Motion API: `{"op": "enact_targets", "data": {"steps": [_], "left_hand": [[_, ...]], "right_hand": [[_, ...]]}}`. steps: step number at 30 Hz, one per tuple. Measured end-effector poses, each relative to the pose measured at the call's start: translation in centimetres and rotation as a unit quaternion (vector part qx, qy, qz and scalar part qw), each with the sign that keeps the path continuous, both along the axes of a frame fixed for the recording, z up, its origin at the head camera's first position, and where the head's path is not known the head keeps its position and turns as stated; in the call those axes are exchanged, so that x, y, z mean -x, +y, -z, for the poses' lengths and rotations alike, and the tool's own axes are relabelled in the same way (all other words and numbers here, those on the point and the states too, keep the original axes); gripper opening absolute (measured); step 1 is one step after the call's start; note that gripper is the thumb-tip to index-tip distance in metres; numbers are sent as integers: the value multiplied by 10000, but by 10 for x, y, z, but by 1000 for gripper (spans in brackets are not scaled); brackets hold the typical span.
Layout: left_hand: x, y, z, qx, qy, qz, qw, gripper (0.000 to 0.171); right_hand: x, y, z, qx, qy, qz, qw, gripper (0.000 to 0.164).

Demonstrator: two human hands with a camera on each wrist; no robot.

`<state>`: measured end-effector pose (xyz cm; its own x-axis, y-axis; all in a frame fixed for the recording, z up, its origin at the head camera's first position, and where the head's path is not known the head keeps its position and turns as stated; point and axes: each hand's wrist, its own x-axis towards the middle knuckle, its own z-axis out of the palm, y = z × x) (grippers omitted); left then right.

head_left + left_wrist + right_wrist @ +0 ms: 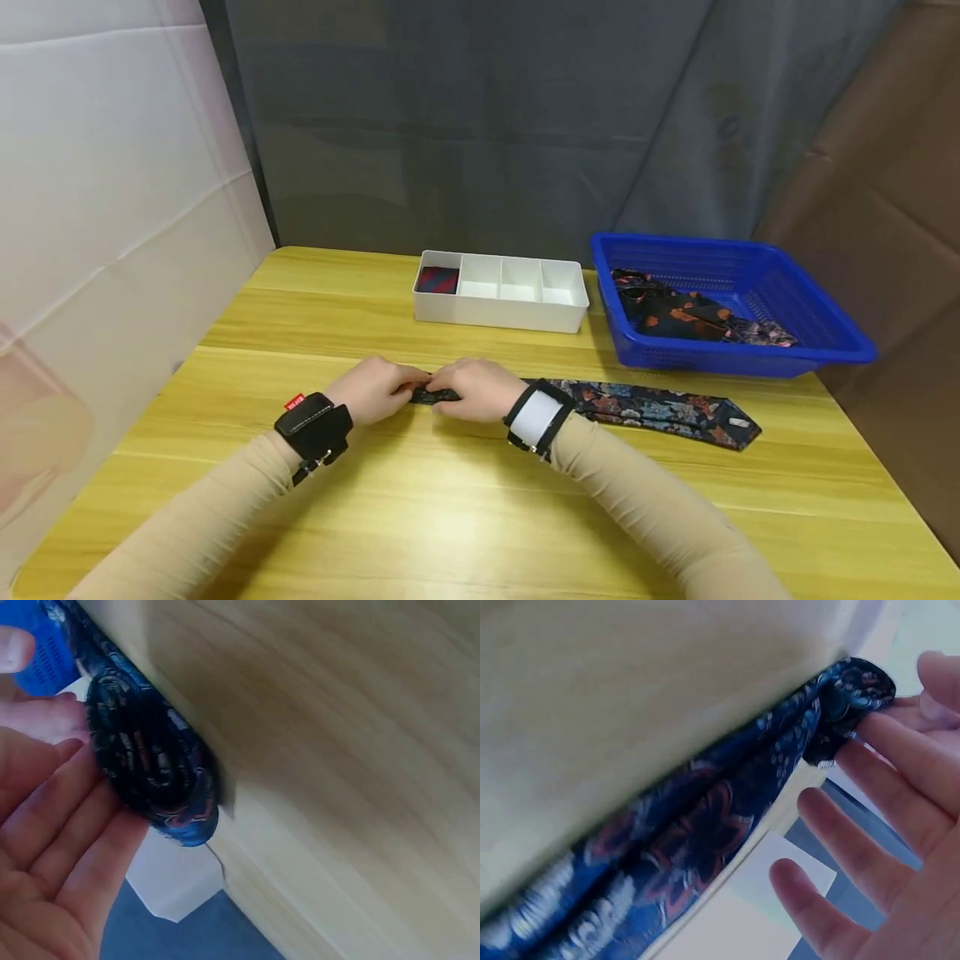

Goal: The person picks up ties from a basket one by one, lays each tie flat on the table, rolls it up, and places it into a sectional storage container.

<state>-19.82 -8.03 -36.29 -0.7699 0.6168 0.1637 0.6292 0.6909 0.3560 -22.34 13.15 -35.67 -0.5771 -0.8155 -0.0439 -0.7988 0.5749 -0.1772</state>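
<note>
A dark floral necktie (pixel 660 408) lies across the table, its pointed wide end to the right and its other end wound into a roll (pixel 150 750). Both hands meet at this roll. My left hand (pixel 375 389) holds it from the left, with fingers (pixel 94 832) along its side. From the right, my right hand (pixel 480 390) holds the same roll between thumb and first fingers, while its outer fingers (pixel 840 832) stand apart from the cloth. In the head view the hands cover most of the roll.
Behind the hands stands a white divided box (pixel 498 312); a rolled red-and-navy striped tie (pixel 438 280) sits in its leftmost compartment. To its right, a blue plastic basket (pixel 750 358) contains several dark patterned ties (pixel 682 317). A grey curtain (pixel 450 125) hangs behind the table.
</note>
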Motion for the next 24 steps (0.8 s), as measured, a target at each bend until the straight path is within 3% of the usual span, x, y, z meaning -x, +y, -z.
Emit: {"op": "enact_targets", "data": {"steps": [6, 9, 13, 16, 19, 24], "left_hand": [[11, -6, 1, -270, -105, 77, 9996, 22], [15, -14, 9, -226, -32, 4, 9997, 17], [15, -22, 24, -400, -295, -182, 9986, 15], [8, -27, 28, -548, -593, -408, 9959, 15], [5, -29, 25, -514, -727, -492, 9948, 16], [11, -23, 17, -415, -734, -436, 9955, 21]], "right_hand": [[2, -2, -3, -248, -135, 208, 9994, 34], [2, -4, -2, -279, -147, 125, 9994, 36], [-1, 9, 1, -362, -296, -24, 9989, 40], [-8, 41, -3, -398, -488, 3, 9980, 39], [-15, 91, -5, -322, -503, 263, 9979, 37], [-30, 177, -3, 93, -631, 864, 9942, 36]]}}
